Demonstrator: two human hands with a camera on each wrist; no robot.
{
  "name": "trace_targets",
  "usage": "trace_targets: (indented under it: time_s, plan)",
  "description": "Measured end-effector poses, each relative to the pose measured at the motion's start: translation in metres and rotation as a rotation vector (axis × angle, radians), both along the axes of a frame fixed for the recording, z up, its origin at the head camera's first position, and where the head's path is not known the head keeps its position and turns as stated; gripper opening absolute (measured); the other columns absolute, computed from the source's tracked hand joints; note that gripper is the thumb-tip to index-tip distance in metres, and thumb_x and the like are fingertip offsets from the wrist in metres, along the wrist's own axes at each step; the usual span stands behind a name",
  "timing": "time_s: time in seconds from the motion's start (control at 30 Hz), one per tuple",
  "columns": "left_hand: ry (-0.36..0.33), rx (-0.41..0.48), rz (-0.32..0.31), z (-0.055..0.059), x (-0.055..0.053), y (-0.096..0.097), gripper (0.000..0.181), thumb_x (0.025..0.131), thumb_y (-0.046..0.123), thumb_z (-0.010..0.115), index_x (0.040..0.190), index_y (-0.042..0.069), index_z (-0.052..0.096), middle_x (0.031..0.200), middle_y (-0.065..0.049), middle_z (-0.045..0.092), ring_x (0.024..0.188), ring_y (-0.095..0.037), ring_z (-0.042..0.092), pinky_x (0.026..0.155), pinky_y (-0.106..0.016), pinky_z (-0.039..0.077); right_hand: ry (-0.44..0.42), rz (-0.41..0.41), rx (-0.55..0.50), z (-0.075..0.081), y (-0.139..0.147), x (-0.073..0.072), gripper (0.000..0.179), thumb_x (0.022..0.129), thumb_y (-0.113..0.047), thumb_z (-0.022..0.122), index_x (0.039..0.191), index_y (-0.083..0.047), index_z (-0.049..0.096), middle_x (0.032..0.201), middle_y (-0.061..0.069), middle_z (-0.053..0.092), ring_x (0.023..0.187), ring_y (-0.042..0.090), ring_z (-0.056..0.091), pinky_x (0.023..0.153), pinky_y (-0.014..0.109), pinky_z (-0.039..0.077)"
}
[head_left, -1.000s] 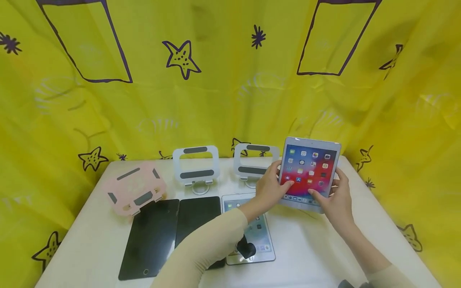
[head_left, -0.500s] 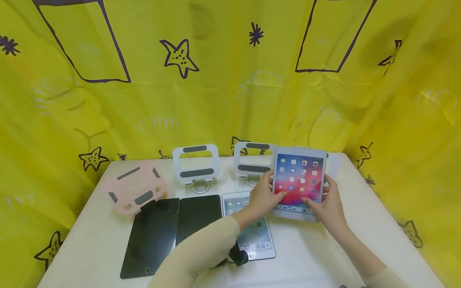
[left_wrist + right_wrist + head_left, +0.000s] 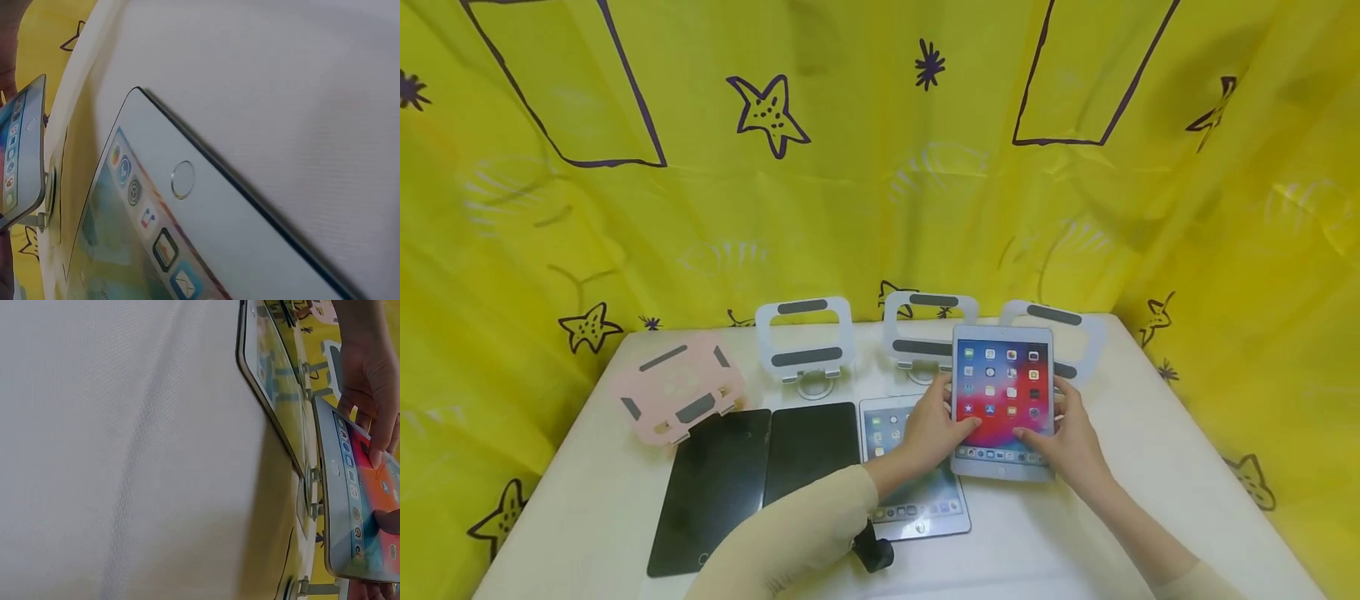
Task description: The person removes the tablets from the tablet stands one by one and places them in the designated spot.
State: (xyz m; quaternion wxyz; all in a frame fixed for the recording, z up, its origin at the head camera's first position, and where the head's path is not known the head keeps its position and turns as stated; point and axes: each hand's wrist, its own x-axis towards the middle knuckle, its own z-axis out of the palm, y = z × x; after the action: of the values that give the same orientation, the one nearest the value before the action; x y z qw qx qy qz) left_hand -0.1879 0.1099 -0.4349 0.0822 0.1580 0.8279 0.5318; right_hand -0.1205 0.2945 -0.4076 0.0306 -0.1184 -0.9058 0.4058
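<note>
A white-framed tablet (image 3: 1003, 400) with a lit red and blue home screen is held up, tilted toward the head camera. My left hand (image 3: 934, 429) grips its left edge, thumb on the front. On the opposite edge my right hand (image 3: 1067, 437) grips it the same way, fingers behind. In the right wrist view the raised tablet (image 3: 340, 506) hangs above the white cloth. A second white tablet (image 3: 921, 508), screen lit, lies flat under my left forearm; its home button corner fills much of the left wrist view. Behind the held tablet stands a white tablet stand (image 3: 1086, 333), partly hidden.
Two more white stands, a left one (image 3: 807, 358) and a middle one (image 3: 898, 346), stand along the table's back. A pink stand (image 3: 677, 387) is at the left. Two dark tablets, a larger one (image 3: 715, 492) and a smaller one (image 3: 812, 450), lie flat. A yellow curtain (image 3: 850, 208) hangs behind.
Both hands have moved the held tablet left and down, toward the person. The right-hand stand behind it has come into sight. The tablet now looks straighter upright in the head view.
</note>
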Motion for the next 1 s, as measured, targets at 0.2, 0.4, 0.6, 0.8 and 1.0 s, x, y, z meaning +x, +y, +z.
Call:
trace_targets:
  time_s: [0.2,0.4,0.6,0.8,1.0]
  plan:
    - [-0.02,-0.003,-0.004,-0.002,0.006,-0.008,0.066,0.076,0.015,0.076,0.133,0.013,0.043,0.092,0.0,0.057,0.068,-0.007,0.051,0.058,-0.022,0.045,-0.053,0.016,-0.01,-0.002,-0.004,0.004,0.09,0.083,-0.017,0.073,0.147,0.0,0.011,0.114,0.025,0.046,0.097,0.031,0.051,0.068,0.029,0.054]
    - [-0.071,0.023,-0.006,-0.006,0.013,-0.016,0.062,0.073,0.013,0.076,0.127,0.008,0.045,0.093,-0.003,0.058,0.068,-0.008,0.053,0.059,-0.023,0.045,-0.084,0.044,-0.002,-0.008,-0.007,0.006,0.091,0.08,-0.018,0.075,0.146,0.001,0.015,0.112,0.025,0.049,0.095,0.03,0.052,0.069,0.03,0.054]
    - [-0.103,0.04,-0.014,-0.014,0.019,-0.022,0.066,0.074,0.015,0.076,0.13,0.006,0.043,0.094,-0.003,0.059,0.077,-0.008,0.056,0.067,-0.023,0.049,-0.134,0.059,-0.009,-0.012,-0.009,0.008,0.092,0.079,-0.02,0.077,0.145,0.001,0.015,0.116,0.027,0.049,0.098,0.032,0.054,0.073,0.037,0.056]
    - [-0.141,0.064,-0.061,-0.021,0.026,-0.028,0.063,0.076,0.014,0.075,0.129,0.006,0.041,0.09,-0.001,0.06,0.078,-0.008,0.059,0.068,-0.022,0.053,-0.196,0.062,-0.018,-0.016,-0.01,0.01,0.095,0.076,-0.022,0.078,0.143,0.003,0.017,0.118,0.031,0.049,0.099,0.036,0.054,0.076,0.042,0.055]
    - [-0.133,0.051,-0.071,-0.027,0.034,-0.034,0.06,0.075,0.014,0.075,0.124,0.002,0.043,0.085,-0.002,0.06,0.075,-0.007,0.057,0.066,-0.022,0.05,-0.212,0.078,-0.05,-0.02,-0.012,0.014,0.094,0.074,-0.02,0.08,0.142,0.004,0.02,0.113,0.03,0.052,0.095,0.033,0.055,0.077,0.043,0.053]
